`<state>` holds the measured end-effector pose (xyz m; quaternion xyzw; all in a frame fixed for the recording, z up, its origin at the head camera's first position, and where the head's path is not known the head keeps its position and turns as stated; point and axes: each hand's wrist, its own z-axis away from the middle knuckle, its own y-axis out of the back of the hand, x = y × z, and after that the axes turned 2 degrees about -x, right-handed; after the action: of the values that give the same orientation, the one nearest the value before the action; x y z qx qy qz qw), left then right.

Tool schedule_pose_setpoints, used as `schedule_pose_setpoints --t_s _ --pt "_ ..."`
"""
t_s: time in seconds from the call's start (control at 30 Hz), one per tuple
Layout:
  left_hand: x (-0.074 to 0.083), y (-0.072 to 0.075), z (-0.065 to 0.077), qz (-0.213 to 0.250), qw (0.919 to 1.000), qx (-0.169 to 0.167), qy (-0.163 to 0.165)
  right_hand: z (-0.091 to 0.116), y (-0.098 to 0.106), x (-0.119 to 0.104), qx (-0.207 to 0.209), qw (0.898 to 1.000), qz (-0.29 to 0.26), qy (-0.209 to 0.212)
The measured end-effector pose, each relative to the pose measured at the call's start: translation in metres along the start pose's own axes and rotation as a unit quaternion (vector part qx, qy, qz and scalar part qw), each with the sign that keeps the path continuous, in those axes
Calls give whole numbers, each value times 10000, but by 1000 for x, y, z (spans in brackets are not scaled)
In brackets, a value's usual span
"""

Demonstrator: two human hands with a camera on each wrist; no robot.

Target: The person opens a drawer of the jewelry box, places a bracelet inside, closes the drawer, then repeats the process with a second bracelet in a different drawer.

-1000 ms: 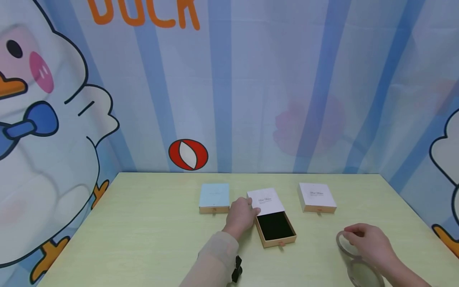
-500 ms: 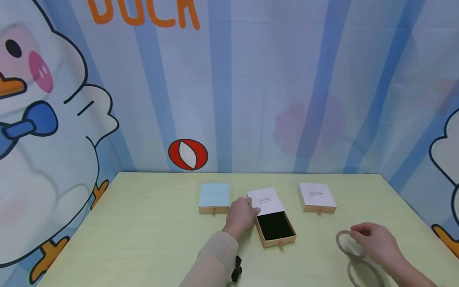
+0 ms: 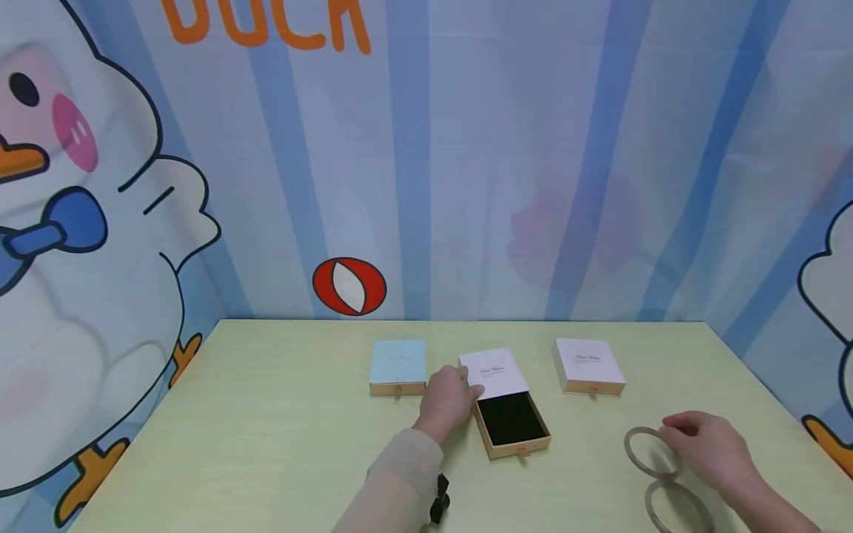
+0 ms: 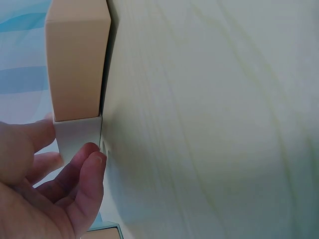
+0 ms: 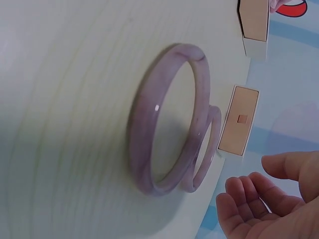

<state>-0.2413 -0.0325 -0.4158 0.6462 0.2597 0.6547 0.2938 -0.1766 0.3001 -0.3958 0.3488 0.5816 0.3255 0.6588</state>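
My left hand [image 3: 448, 403] holds the white sleeve of a drawer box [image 3: 494, 372] at its left side. The box's tan drawer [image 3: 513, 423], with a black lining, is pulled out toward me. In the left wrist view, thumb and fingers grip the white sleeve [image 4: 79, 135] behind the tan drawer side [image 4: 77, 69]. At the right, two pale mauve bangles lie on the table, the farther bangle [image 3: 629, 450] meeting the nearer bangle [image 3: 651, 509]. Beside the farther one is my right hand [image 3: 713, 448]. Its thumb and loosely bent fingers are apart, around nothing, in the right wrist view [image 5: 279, 199].
A light blue box [image 3: 398, 363] stands shut left of the drawer box. Another white box [image 3: 589, 360] sits to the right, toward the back. The pale yellow table [image 3: 266, 422] ends at a blue striped curtain [image 3: 466, 163] with cartoon ducks.
My right hand has drawn a little to the right, off the farther bangle, which shows more fully now. The left hand and the drawer box have stayed in place.
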Motion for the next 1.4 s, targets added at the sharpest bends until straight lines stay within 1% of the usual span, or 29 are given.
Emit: schedule_pose_setpoints --t_s 0.13,0.3,0.5,0.8,1.03,1.23,1.4 --pt "1 0 0 -28 10000 27 34 -3 1 4 -43 9999 6 -144" --pt "1 0 0 -50 10000 -33 62 -6 2 12 -131 9993 28 -356" --pt "1 -1 0 -112 9999 14 50 -8 2 19 -226 9989 27 -416" --pt "1 0 0 -80 9999 43 79 -10 2 23 -467 9971 -6 -604" --pt "1 1 1 -61 10000 58 24 -12 2 25 -560 9967 102 -579" --pt "0 0 0 -41 10000 17 58 -13 0 28 -615 9961 144 -622" --pt "0 0 1 -58 10000 27 74 -14 -3 31 -561 9969 130 -545"
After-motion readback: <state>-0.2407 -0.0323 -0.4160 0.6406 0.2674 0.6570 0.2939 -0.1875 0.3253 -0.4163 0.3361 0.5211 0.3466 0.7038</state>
